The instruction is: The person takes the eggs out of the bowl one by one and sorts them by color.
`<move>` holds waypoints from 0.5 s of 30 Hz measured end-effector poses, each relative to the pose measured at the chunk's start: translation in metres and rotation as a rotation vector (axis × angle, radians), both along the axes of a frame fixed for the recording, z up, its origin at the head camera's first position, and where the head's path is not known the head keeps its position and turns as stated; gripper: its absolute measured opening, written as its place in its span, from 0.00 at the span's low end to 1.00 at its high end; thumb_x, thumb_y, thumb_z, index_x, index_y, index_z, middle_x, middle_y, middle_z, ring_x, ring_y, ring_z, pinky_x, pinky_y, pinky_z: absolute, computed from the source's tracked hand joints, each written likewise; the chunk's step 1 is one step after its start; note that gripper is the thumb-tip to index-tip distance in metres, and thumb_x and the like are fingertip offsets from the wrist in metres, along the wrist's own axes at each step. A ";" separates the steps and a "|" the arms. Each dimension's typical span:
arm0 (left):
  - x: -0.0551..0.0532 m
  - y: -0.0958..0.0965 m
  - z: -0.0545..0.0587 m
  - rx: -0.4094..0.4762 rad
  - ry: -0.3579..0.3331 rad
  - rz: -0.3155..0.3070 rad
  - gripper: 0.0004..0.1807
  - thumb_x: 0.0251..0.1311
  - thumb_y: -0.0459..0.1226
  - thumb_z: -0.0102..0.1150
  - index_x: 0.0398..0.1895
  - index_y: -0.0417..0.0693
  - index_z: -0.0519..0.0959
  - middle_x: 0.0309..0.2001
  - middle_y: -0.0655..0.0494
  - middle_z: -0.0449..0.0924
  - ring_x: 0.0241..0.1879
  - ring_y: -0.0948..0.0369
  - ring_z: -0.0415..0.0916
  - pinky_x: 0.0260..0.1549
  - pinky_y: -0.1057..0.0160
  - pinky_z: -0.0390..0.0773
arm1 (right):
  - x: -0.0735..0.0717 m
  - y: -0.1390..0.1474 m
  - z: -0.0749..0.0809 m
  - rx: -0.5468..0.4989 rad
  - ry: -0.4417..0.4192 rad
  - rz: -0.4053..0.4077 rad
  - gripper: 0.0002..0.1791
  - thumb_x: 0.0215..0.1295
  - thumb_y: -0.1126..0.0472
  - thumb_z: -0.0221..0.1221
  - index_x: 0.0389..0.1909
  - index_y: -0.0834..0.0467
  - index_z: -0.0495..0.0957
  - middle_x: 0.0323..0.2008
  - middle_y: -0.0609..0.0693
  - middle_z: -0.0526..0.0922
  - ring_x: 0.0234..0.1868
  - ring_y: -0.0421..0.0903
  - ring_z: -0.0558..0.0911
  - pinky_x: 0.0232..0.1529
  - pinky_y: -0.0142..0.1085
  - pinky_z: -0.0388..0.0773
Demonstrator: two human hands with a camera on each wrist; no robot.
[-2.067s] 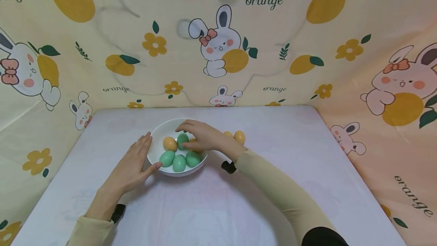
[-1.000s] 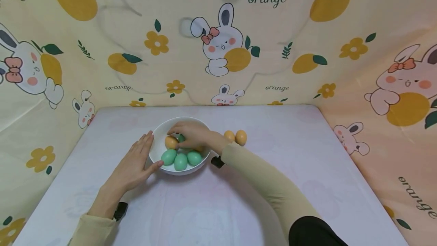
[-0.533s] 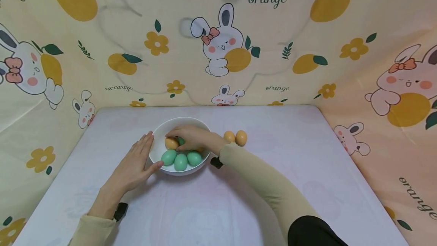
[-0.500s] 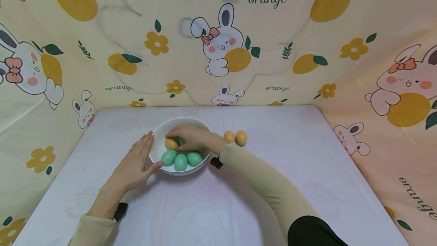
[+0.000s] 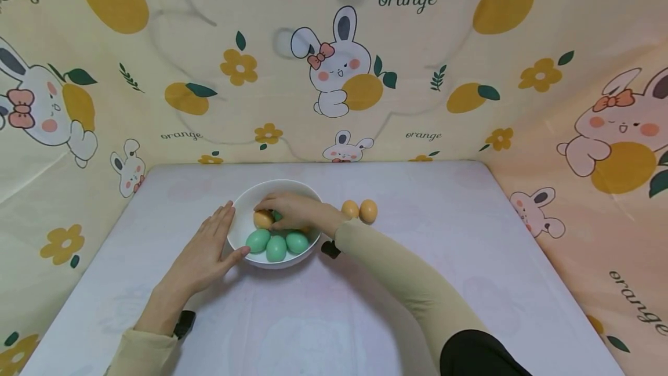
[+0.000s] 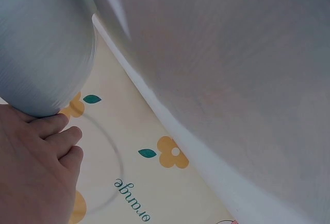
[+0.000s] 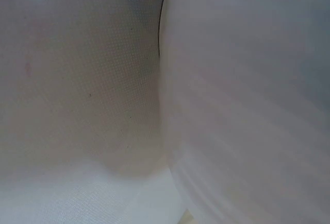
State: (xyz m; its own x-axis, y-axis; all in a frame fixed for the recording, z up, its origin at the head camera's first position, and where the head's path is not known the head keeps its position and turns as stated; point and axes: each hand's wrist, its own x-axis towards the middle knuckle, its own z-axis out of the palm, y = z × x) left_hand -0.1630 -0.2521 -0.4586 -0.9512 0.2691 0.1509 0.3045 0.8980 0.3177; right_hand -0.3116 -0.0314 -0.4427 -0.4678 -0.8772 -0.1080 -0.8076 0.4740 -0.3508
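Note:
A white bowl (image 5: 242, 199) holds several plastic eggs. Three green eggs (image 5: 276, 248) line its near side, and a yellow egg (image 5: 262, 220) lies farther left. My right hand (image 5: 292, 210) reaches in from the right, its fingertips and thumb around the yellow egg. Under that hand another green egg (image 5: 277, 214) shows in part, and a further yellow one (image 5: 306, 229) is mostly hidden. My left hand (image 5: 203, 251) rests with straight fingers against the bowl's left side, thumb at the near rim. The left wrist view shows those fingers touching the bowl's outer wall (image 6: 46, 49).
Two yellow eggs (image 5: 367, 211) lie together on the white table (image 5: 417, 237), right of the bowl and behind the right forearm. Printed cloth (image 5: 209, 10) with rabbits and oranges hangs behind the table and along its sides. The right wrist view shows mostly the bowl's wall (image 7: 247, 100).
Over two seconds my right hand has lowered into the bowl and moved left past the green egg to the yellow egg. That egg has shifted slightly right. My left hand has stayed at the bowl.

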 end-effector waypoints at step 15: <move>0.001 0.000 0.000 -0.006 0.002 0.001 0.53 0.71 0.60 0.56 0.83 0.34 0.46 0.83 0.38 0.46 0.81 0.38 0.45 0.77 0.36 0.52 | 0.000 0.003 0.002 -0.019 -0.019 -0.011 0.34 0.70 0.56 0.69 0.75 0.52 0.71 0.71 0.49 0.74 0.70 0.44 0.73 0.75 0.35 0.66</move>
